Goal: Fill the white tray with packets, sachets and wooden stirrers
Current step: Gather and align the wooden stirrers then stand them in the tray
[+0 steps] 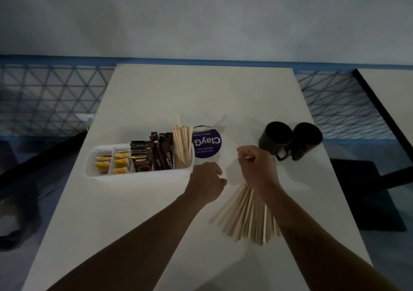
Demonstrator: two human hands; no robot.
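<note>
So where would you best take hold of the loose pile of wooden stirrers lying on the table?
Pinch the stirrers at the narrow end beside the right hand, coming from above. They fan out toward the person, so the bunched far end probably gathers most of them in one grasp.

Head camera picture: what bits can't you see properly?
- Right hand: its fingers curl away, so how it grips the loose stirrers is hidden.
- Left hand: the closed fist hides whether anything is inside.
- Round blue label: partly behind the tray; small print too tiny.
- Yellow packets: writing too small, dim.
</note>
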